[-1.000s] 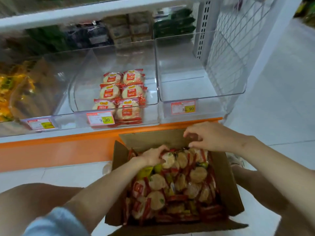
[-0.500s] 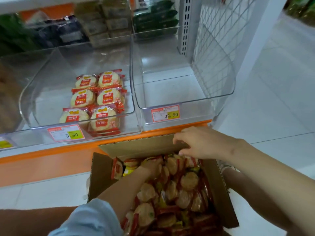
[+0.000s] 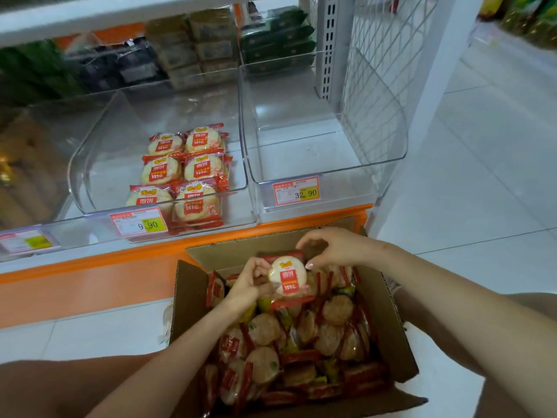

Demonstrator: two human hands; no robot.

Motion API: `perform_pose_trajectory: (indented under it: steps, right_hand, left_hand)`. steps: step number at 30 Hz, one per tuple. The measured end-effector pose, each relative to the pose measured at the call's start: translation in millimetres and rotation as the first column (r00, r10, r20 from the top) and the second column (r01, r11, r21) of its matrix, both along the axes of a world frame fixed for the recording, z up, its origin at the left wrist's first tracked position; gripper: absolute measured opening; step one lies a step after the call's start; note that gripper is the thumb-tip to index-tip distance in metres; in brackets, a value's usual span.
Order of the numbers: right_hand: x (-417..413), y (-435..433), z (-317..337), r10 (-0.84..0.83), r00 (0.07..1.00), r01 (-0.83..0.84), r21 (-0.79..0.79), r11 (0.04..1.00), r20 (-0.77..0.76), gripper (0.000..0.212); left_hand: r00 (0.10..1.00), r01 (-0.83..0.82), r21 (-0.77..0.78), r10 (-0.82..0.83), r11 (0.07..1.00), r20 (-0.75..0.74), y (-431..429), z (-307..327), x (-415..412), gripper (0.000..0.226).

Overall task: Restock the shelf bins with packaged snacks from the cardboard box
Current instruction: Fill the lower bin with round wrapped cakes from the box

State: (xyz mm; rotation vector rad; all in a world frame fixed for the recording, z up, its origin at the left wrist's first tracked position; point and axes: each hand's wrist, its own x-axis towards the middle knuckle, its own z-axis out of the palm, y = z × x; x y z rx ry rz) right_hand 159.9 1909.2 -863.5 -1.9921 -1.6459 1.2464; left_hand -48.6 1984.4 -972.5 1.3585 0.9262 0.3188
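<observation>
Red-edged round cracker pack (image 3: 287, 277) tilted face-up, pinched between left hand (image 3: 251, 277) and right hand (image 3: 334, 248), just above open cardboard box (image 3: 391, 321) full of loose snacks (image 3: 301, 342). Clear bin (image 3: 99, 164) beyond both hands holds six packs (image 3: 184, 173).

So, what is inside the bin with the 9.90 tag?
Rice cracker packs lie in two columns of three at the right side of the bin. The front right one seems to sit on more packs, mostly covered; the price tag hides part of the front left pack.

White tile floor (image 3: 482, 176) w/ cardboard box (image 3: 388, 321) on it; orange-edged shelf (image 3: 90, 267) right behind box carries clear bins (image 3: 301, 158) side by side.
</observation>
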Motion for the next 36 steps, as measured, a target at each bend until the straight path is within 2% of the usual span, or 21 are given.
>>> perform_pose_trajectory:
  steps: [2,4,6,8,10,12,14,15,17,21,22,23,24,26,28,29,31,33,34,36]
  right_hand:
    - [0,-4,-4,-0.102,0.985,0.087,-0.107,0.990,-0.141,0.047]
    - [1,-6,-8,-0.176,0.957,0.144,-0.149,0.978,-0.232,0.049]
    - [2,-7,-11,-0.257,0.903,0.229,-0.121,0.966,-0.343,0.046]
    - [7,-5,-12,-0.292,0.885,0.291,-0.058,0.955,-0.362,0.042]
    - [14,-3,-12,-0.302,0.912,0.313,-0.005,0.950,-0.277,0.041]
    - [22,0,-11,-0.294,0.947,0.301,0.041,0.953,-0.132,0.041]
    - [29,2,-10,-0.282,0.958,0.284,0.058,0.957,-0.047,0.043]
    - [31,3,-9,-0.273,0.961,0.275,0.056,0.960,-0.032,0.044]
    - [34,5,-8,-0.243,0.970,0.244,0.042,0.969,-0.011,0.045]
    - [34,10,-7,-0.160,0.987,0.159,0.036,0.987,0.033,0.045]
    - [34,11,-7,-0.138,0.990,0.137,0.033,0.990,0.037,0.044]
    - [33,12,-7,-0.119,0.992,0.118,0.029,0.993,0.038,0.044]
    - [32,12,-7,-0.104,0.994,0.103,0.028,0.994,0.040,0.044]
    - [30,12,-8,-0.085,0.995,0.084,0.026,0.996,0.045,0.043]
    - [29,11,-10,-0.066,0.996,0.066,0.009,0.998,0.053,0.043]
    - [29,11,-11,-0.056,0.997,0.057,-0.002,0.998,0.058,0.042]
    - [29,10,-13,-0.040,0.997,0.042,-0.016,0.999,0.070,0.041]
    - [29,9,-16,-0.033,0.996,0.035,-0.021,0.999,0.081,0.041]
    - [28,9,-17,-0.034,0.996,0.036,-0.021,0.999,0.082,0.041]
    - [27,9,-18,-0.038,0.997,0.040,-0.028,0.999,0.074,0.041]
  left_hand:
    - [0.992,-0.012,-0.080,0.022,0.997,0.122,-6,12,6,0.033]
    - [0.979,0.000,-0.132,0.028,0.991,0.203,-12,19,15,0.031]
    - [0.968,0.017,-0.169,0.026,0.985,0.249,-13,21,23,0.031]
    - [0.968,0.013,-0.181,0.033,0.983,0.248,-13,19,29,0.031]
    - [0.991,-0.007,-0.166,0.028,0.986,0.127,-10,7,32,0.029]
    - [0.990,0.050,-0.060,-0.057,0.997,-0.130,-9,-13,33,0.029]
    - [0.892,0.294,0.054,-0.253,0.954,-0.375,-7,-34,35,0.039]
    - [0.813,0.425,0.100,-0.330,0.900,-0.481,-7,-45,38,0.048]
    - [0.644,0.611,0.109,-0.413,0.784,-0.643,-9,-56,47,0.050]
    - [0.327,0.850,0.023,-0.494,0.526,-0.806,-20,-73,63,0.040]
    - [0.305,0.857,0.014,-0.485,0.516,-0.819,-22,-76,64,0.039]
    - [0.310,0.843,0.007,-0.475,0.538,-0.824,-22,-80,64,0.038]
    - [0.369,0.804,0.032,-0.458,0.594,-0.809,-23,-84,63,0.038]
    - [0.565,0.644,0.096,-0.388,0.759,-0.728,-25,-88,57,0.049]
    - [0.699,0.415,0.074,-0.266,0.907,-0.664,-26,-93,51,0.070]
    - [0.721,0.305,0.025,-0.214,0.952,-0.660,-26,-94,48,0.074]
    - [0.705,0.221,-0.006,-0.164,0.975,-0.690,-25,-97,45,0.061]
    - [0.691,0.157,0.098,-0.039,0.983,-0.722,-26,-96,41,0.048]
    - [0.697,0.175,0.172,0.001,0.970,-0.717,-26,-97,36,0.050]
    - [0.708,0.191,0.201,0.007,0.961,-0.706,-23,-97,29,0.055]
